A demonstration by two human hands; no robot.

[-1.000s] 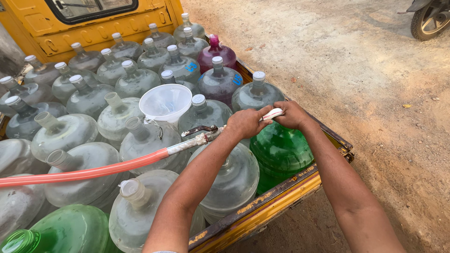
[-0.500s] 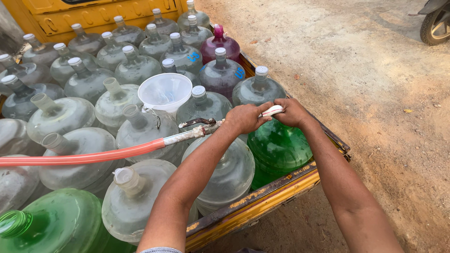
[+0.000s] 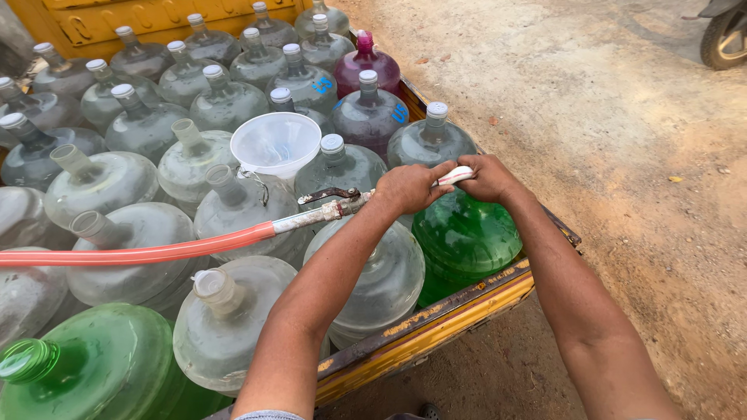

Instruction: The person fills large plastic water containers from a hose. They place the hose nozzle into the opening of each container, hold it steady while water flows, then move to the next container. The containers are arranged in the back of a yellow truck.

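Note:
My left hand (image 3: 410, 187) grips the metal end of a red-orange hose (image 3: 156, 252), just past its rusty valve lever (image 3: 331, 195). My right hand (image 3: 484, 177) is closed on a small white piece (image 3: 454, 176) held between both hands, probably a cap or nozzle tip. Both hands hover over a green water jug (image 3: 465, 233) at the cart's near right corner. A white funnel (image 3: 275, 143) sits in the neck of a clear jug (image 3: 243, 208) just left of my hands.
Several large clear water jugs (image 3: 140, 128) fill a yellow cart bed (image 3: 436, 319), most capped, with another green jug (image 3: 93, 372) near left and a dark red one (image 3: 366, 64) at the back. Bare dirt ground (image 3: 638, 155) lies to the right, a wheel (image 3: 724, 35) top right.
The view has shifted slightly lower over the jugs. My hands stay together at the hose end above the green jug, with no clear change in grip.

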